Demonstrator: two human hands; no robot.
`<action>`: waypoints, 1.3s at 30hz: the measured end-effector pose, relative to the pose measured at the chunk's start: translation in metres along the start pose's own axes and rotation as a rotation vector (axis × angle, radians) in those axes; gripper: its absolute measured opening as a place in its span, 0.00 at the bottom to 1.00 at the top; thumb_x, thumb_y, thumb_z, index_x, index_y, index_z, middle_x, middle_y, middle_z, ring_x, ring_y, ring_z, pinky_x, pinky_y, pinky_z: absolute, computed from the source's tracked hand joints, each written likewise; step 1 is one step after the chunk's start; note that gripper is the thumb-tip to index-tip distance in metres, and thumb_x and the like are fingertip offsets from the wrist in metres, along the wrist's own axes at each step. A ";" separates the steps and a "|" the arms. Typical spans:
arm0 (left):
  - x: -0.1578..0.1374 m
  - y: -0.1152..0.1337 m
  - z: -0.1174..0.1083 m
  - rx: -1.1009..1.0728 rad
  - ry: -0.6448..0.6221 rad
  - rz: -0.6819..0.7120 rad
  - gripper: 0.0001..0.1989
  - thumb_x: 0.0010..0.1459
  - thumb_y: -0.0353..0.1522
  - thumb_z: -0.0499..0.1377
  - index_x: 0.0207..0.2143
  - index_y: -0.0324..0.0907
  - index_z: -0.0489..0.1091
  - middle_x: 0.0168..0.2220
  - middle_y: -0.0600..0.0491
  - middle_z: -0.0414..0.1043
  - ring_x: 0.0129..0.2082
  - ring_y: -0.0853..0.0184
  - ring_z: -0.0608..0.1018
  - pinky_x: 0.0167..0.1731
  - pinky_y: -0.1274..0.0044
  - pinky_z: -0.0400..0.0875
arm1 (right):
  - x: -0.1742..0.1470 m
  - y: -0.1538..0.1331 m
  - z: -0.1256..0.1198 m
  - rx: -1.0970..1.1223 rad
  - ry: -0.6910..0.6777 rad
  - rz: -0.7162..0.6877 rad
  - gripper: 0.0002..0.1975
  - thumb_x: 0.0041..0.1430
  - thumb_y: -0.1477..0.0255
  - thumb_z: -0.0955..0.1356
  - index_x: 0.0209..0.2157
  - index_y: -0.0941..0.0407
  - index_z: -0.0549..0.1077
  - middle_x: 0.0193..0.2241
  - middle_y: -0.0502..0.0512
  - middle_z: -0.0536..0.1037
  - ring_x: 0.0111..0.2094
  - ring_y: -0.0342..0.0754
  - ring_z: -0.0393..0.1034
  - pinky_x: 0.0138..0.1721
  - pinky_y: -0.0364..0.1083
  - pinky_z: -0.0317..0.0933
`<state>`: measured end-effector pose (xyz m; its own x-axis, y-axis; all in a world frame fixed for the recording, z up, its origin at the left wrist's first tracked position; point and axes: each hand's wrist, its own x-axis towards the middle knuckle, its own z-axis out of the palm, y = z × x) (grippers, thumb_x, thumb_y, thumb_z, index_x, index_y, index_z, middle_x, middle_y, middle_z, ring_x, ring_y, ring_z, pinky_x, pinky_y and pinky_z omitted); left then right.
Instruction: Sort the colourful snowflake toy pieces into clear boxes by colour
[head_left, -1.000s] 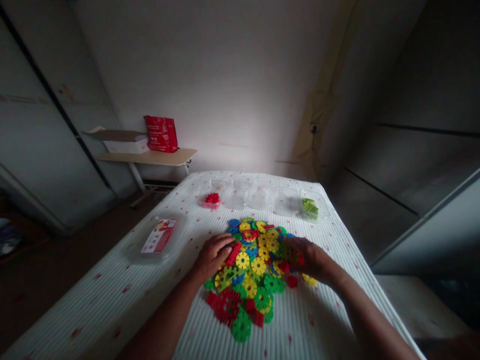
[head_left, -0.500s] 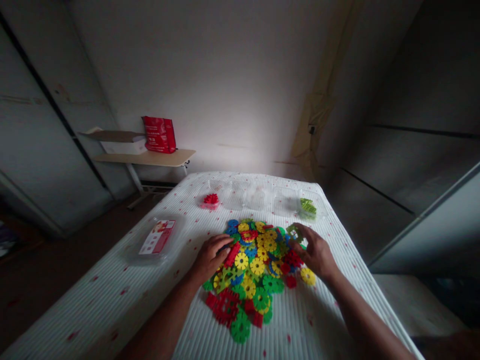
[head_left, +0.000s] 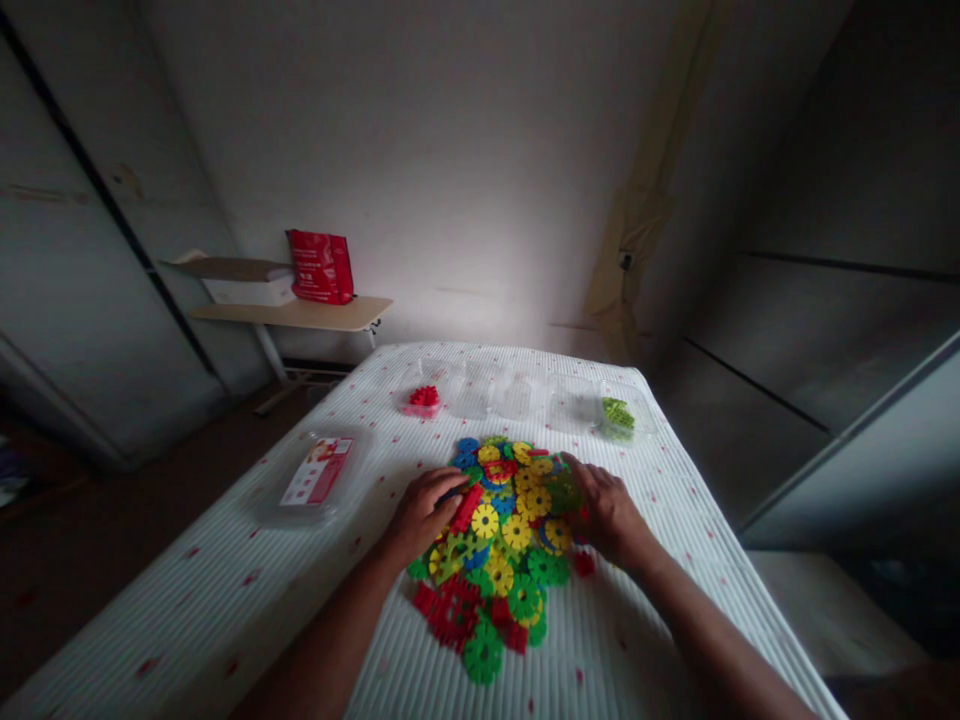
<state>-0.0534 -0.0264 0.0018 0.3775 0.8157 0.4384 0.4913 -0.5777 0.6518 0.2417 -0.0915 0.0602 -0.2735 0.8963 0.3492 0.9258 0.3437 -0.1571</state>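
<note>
A heap of colourful plastic interlocking pieces lies in front of me, with yellow, green and blue notched discs and red and light green blocks. My left hand rests at the heap's left edge, thumb and fingers apart, beside a long red piece. Over the right side of the heap, my right hand has its fingers bent around a light green piece, which is blurred and partly covered. A red connected block and a green disc lie at the near edge.
Clear plastic containers stand in a row at the back; one holds red pieces, another light green pieces. A lidded clear box sits on the left of the white ribbed cloth. Beyond, a side table carries a red bag.
My right hand has moved left and inward over the heap with the light green piece, covering red pieces and a yellow disc. My left hand has stayed in place.
</note>
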 end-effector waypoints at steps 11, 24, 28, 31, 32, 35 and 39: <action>0.000 -0.002 0.001 -0.012 -0.006 -0.025 0.16 0.55 0.33 0.52 0.45 0.43 0.72 0.48 0.48 0.71 0.50 0.62 0.71 0.53 0.67 0.65 | -0.001 0.026 -0.004 0.189 0.169 -0.129 0.40 0.48 0.80 0.63 0.63 0.54 0.46 0.48 0.63 0.69 0.48 0.55 0.65 0.47 0.55 0.63; 0.002 0.003 0.000 0.007 0.006 -0.025 0.16 0.54 0.32 0.52 0.44 0.44 0.73 0.46 0.49 0.73 0.48 0.63 0.73 0.51 0.68 0.66 | 0.013 0.058 -0.020 0.191 0.279 0.036 0.38 0.48 0.72 0.65 0.61 0.61 0.52 0.44 0.65 0.74 0.42 0.54 0.70 0.39 0.51 0.66; 0.003 0.003 0.000 0.003 0.015 -0.024 0.16 0.53 0.32 0.53 0.43 0.44 0.73 0.46 0.49 0.73 0.47 0.63 0.73 0.50 0.68 0.67 | 0.037 0.106 -0.037 0.008 0.406 0.274 0.36 0.46 0.69 0.65 0.58 0.61 0.56 0.43 0.64 0.74 0.40 0.54 0.71 0.40 0.52 0.65; 0.003 0.001 0.000 0.010 0.017 -0.027 0.16 0.54 0.32 0.53 0.43 0.45 0.74 0.46 0.49 0.73 0.47 0.63 0.73 0.51 0.68 0.67 | 0.056 0.134 -0.041 -0.082 0.390 0.411 0.35 0.46 0.68 0.66 0.58 0.60 0.57 0.44 0.64 0.74 0.41 0.54 0.71 0.40 0.50 0.65; 0.002 0.001 0.000 0.013 0.018 -0.029 0.16 0.54 0.33 0.53 0.43 0.45 0.74 0.46 0.48 0.73 0.47 0.62 0.73 0.51 0.67 0.67 | 0.061 0.140 -0.040 -0.098 0.368 0.447 0.35 0.47 0.67 0.66 0.58 0.60 0.57 0.45 0.64 0.74 0.41 0.55 0.70 0.39 0.50 0.64; 0.002 -0.001 0.000 0.018 0.023 -0.034 0.16 0.54 0.33 0.53 0.43 0.45 0.73 0.47 0.48 0.73 0.48 0.62 0.73 0.51 0.67 0.66 | 0.071 0.145 -0.037 -0.129 0.241 0.523 0.35 0.48 0.64 0.67 0.58 0.58 0.58 0.44 0.64 0.75 0.41 0.56 0.71 0.38 0.51 0.63; 0.001 -0.001 0.000 0.010 0.028 -0.035 0.16 0.54 0.33 0.53 0.43 0.46 0.74 0.46 0.49 0.73 0.48 0.62 0.73 0.50 0.67 0.67 | 0.068 0.140 -0.037 -0.211 0.266 0.606 0.30 0.51 0.61 0.65 0.55 0.58 0.62 0.44 0.66 0.75 0.42 0.59 0.70 0.39 0.54 0.62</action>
<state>-0.0533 -0.0248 0.0015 0.3381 0.8359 0.4324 0.5117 -0.5489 0.6610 0.3628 0.0071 0.0956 0.3561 0.8044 0.4755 0.9333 -0.2816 -0.2226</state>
